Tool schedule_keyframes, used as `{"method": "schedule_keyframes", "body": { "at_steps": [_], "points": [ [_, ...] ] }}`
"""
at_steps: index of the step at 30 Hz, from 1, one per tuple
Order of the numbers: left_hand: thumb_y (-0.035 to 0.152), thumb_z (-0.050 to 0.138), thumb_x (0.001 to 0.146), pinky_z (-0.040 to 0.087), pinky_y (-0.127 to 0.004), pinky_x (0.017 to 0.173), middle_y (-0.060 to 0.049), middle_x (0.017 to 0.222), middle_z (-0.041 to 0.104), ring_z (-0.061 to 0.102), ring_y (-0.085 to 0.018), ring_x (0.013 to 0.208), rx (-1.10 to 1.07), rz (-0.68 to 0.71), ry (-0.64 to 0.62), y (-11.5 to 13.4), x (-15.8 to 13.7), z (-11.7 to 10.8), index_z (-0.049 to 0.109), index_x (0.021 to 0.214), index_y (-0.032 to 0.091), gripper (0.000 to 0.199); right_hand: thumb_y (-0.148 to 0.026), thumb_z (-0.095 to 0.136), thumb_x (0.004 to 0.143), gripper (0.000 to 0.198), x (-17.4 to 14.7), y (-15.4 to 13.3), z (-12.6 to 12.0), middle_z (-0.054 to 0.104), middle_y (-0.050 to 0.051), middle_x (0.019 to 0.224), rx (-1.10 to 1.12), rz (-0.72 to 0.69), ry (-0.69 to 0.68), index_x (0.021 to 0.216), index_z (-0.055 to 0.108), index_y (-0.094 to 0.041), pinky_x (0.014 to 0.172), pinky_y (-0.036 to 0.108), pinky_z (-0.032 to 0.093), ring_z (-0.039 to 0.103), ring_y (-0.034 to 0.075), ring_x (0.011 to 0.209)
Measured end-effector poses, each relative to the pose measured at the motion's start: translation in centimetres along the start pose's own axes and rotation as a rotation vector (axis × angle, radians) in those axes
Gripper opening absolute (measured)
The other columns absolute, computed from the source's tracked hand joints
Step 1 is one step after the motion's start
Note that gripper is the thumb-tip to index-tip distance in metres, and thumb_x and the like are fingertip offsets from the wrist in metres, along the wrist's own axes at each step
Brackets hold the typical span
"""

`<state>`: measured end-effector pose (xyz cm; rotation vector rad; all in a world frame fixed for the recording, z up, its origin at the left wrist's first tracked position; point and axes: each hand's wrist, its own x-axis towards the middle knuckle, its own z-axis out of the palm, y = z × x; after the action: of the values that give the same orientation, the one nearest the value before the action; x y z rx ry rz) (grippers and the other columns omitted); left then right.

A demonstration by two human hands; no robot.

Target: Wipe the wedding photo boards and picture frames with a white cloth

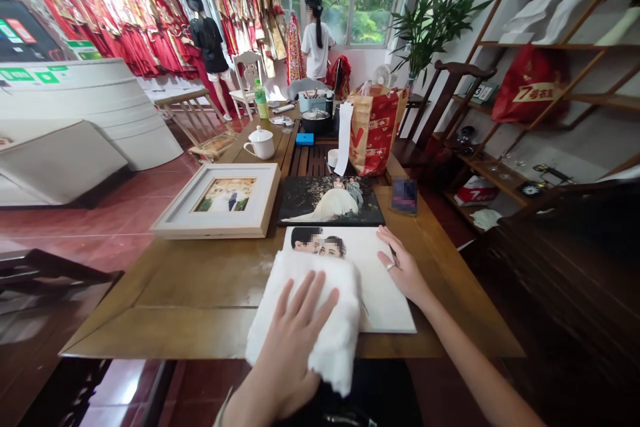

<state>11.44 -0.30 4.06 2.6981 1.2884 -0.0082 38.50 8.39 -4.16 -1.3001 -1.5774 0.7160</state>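
A white cloth lies folded over the lower left part of a white photo panel showing a couple. My left hand rests flat on that cloth, its fingers spread. At the panel's upper right edge, my right hand touches the surface with fingers stretched out and a ring on one finger. Just beyond lies a darker photo panel with a couple in wedding clothes. To the left sits a pale wooden picture frame around a small photo. The cloth hides much of the near panel's picture.
On the wooden table stand a lidded white mug, a red and brown paper bag, a blue box and a green bottle. A wooden chair and shelves stand right. Two people are near clothes racks behind.
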Motion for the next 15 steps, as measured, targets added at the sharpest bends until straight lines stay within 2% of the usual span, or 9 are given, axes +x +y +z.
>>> {"method": "schedule_keyframes", "body": {
  "at_steps": [3,6,8,11,15],
  "points": [
    [0.022,0.046,0.057,0.009,-0.048,0.112,-0.001,0.154,0.006,0.007,-0.026,0.141,0.021,-0.056,0.003,-0.2,-2.9,0.0,0.018,0.147,0.025,0.094,-0.040,0.050,0.087,0.041,0.0,-0.2,0.0,0.042,0.006,0.145,0.018,0.004,0.017,0.126,0.054,-0.028,0.114,0.049,0.021,0.030,0.024,0.138],
    [0.021,0.046,0.055,0.009,-0.049,0.112,-0.002,0.154,0.007,0.007,-0.027,0.141,0.029,-0.120,0.005,-0.4,-2.7,-0.1,0.019,0.146,0.024,0.095,-0.044,0.047,0.088,0.041,0.0,-0.4,-0.2,0.043,0.003,0.145,0.083,0.050,0.027,0.125,0.055,-0.029,0.115,0.048,0.017,0.030,0.022,0.138],
    [0.022,0.048,0.057,0.007,-0.051,0.111,-0.005,0.154,0.005,0.005,-0.030,0.141,0.020,-0.143,0.000,-0.4,-1.2,0.0,0.018,0.147,0.023,0.095,-0.046,0.044,0.089,0.041,-0.1,-0.5,-0.4,0.043,0.002,0.145,0.145,0.100,0.031,0.125,0.055,-0.030,0.116,0.047,0.016,0.030,0.022,0.138],
    [0.029,0.053,0.065,0.005,-0.055,0.110,-0.011,0.154,0.007,0.002,-0.033,0.140,0.005,-0.157,0.048,0.1,2.6,0.4,0.017,0.147,0.022,0.089,-0.049,0.039,0.091,0.043,-0.2,-0.1,-0.6,0.041,0.000,0.146,0.243,0.152,0.047,0.126,0.055,-0.030,0.116,0.046,0.016,0.029,0.021,0.139],
    [0.044,0.056,0.073,0.008,-0.058,0.109,-0.019,0.152,0.017,0.007,-0.036,0.139,-0.030,-0.105,0.149,2.1,8.7,0.9,0.021,0.146,0.019,0.085,-0.051,0.030,0.093,0.048,-0.2,0.7,-0.5,0.039,-0.002,0.147,0.334,0.173,0.043,0.131,0.049,-0.031,0.113,0.044,0.026,0.029,0.020,0.138]
  ]
}}
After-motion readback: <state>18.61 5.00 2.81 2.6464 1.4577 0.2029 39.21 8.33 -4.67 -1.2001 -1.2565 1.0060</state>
